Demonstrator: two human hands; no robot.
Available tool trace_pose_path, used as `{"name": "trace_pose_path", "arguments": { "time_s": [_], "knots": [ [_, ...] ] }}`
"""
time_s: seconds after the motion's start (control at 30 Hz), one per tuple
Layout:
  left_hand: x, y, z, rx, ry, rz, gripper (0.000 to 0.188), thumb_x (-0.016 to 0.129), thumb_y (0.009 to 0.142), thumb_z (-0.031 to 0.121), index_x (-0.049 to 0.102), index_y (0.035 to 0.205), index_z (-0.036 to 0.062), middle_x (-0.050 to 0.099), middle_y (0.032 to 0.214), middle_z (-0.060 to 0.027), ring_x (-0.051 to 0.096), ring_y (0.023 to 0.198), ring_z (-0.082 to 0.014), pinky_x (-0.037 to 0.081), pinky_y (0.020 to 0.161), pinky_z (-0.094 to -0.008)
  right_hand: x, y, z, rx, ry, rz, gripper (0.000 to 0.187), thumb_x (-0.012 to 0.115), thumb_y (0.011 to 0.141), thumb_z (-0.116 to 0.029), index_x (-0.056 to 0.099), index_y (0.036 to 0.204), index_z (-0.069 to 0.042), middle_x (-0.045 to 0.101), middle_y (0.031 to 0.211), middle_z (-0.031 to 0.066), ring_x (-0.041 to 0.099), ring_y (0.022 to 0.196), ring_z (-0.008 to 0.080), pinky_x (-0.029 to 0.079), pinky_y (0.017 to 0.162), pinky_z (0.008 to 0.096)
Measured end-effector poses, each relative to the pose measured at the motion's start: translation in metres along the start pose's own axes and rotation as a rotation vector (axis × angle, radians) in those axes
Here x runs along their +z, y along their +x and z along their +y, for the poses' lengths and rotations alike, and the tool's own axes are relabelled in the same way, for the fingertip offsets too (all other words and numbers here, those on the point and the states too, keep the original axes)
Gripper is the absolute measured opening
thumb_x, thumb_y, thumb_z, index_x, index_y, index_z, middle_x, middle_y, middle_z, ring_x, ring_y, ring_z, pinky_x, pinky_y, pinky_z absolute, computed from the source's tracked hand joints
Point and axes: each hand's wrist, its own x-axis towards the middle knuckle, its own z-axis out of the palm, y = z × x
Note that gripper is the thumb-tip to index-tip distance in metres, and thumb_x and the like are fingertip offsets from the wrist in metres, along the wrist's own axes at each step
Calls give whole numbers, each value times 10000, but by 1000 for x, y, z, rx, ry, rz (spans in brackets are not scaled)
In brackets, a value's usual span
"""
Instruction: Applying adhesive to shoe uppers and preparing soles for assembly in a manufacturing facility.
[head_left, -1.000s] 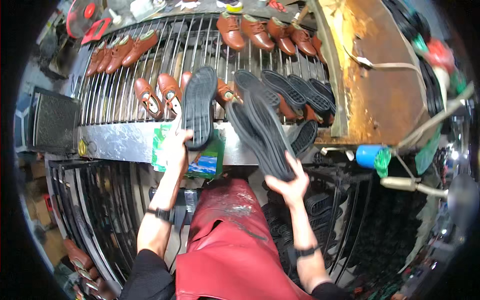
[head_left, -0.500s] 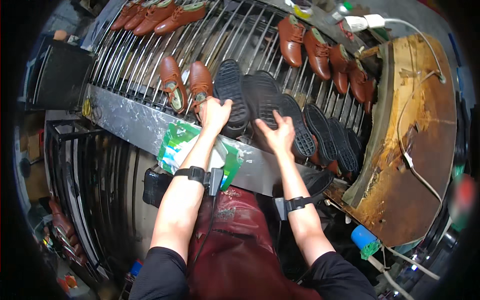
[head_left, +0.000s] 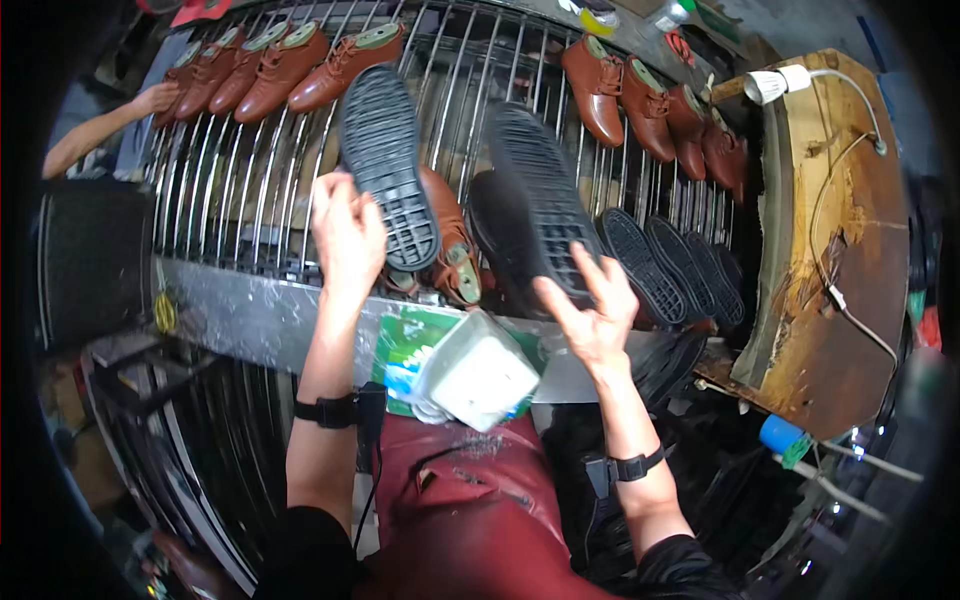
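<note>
My left hand (head_left: 347, 240) grips the left edge of a black ridged shoe sole (head_left: 385, 150), its tread facing up. Beneath it lies a mostly hidden brown leather shoe; another brown shoe (head_left: 445, 225) shows just to its right. The thumb and fingers of my right hand (head_left: 597, 310) close on the heel end of a second black sole (head_left: 540, 180), tilted and slightly blurred. A further dark sole (head_left: 500, 230) lies partly covered under that one. Several black soles (head_left: 640, 265) rest in a row to the right of my right hand.
The shoes and soles lie on a rack of metal bars (head_left: 270, 185). Brown shoes stand at its far left (head_left: 290, 75) and far right (head_left: 645, 110). A white container (head_left: 485, 375) sits at the near metal edge. A worn wooden board (head_left: 850, 270) stands right; another person's hand (head_left: 155, 100) reaches in left.
My left hand has carried its sole leftward, over the left brown shoe. My right hand's sole is lifted and tilted. Another person's hand has appeared at left, and the view has shifted.
</note>
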Motion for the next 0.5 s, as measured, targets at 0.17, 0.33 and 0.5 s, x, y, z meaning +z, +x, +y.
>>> {"name": "trace_pose_path", "arguments": {
  "time_s": [0.17, 0.33, 0.5],
  "knots": [
    [15, -2, -100, -215, 170, -173, 174, 692, 827, 38, 553, 760, -41, 591, 991, -202, 634, 872, -376, 511, 841, -482, 121, 16, -18, -93, -278, -408, 700, 843, 815, -531, 743, 1243, 15, 691, 847, 207, 721, 741, 378, 594, 680, 449],
    [5, -15, -106, -210, -37, 42, 187, 761, 775, 57, 613, 793, -57, 636, 825, -156, 644, 790, -312, 526, 796, -433, 120, 0, -23, -250, -279, -428, 598, 850, 826, -493, 786, 1099, 36, 687, 754, 195, 713, 647, 342, 579, 591, 429],
    [-8, -50, -129, -266, -397, 15, 327, 834, 861, 264, 661, 988, 17, 665, 921, -127, 636, 737, -256, 528, 719, -377, 122, -21, -44, -331, -276, -471, 579, 906, 795, -447, 799, 1113, 25, 714, 776, 175, 705, 627, 263, 548, 580, 376]
  ]
}}
